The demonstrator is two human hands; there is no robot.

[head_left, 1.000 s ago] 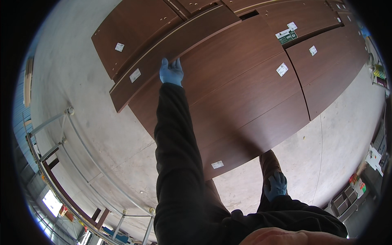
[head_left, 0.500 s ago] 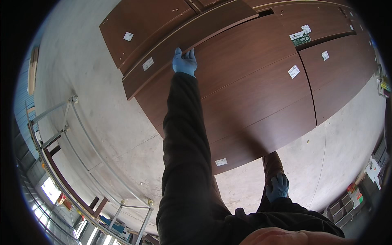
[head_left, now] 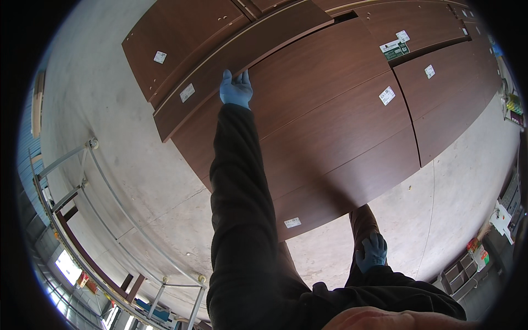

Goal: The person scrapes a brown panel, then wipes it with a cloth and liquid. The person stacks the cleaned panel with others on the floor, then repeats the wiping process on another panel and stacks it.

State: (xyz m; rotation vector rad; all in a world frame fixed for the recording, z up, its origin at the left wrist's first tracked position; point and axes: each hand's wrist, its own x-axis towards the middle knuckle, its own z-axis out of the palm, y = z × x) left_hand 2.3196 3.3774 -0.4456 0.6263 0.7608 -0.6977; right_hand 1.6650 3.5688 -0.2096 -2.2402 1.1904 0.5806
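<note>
My left hand (head_left: 236,92), in a blue glove, reaches far forward to the near edge of a long brown board (head_left: 212,66). The thumb lies over the board's face and the fingers go to its lower edge, their tips partly hidden. This board lies on top of other wide brown panels (head_left: 330,126), several of which carry white labels. My right hand (head_left: 373,252), gloved in blue too, rests on my right knee (head_left: 363,219) with its fingers laid along the leg and nothing in them.
A metal-tube frame (head_left: 118,198) on casters stands on the pale concrete floor (head_left: 148,181) to the left. A green and white card (head_left: 395,50) lies on the far panels. At the lower right are a grey crate (head_left: 459,275) and a white piece (head_left: 500,221).
The view has shifted slightly, so panels and board appear a little farther left. My left hand stays at the board's edge, and my right hand remains on the knee.
</note>
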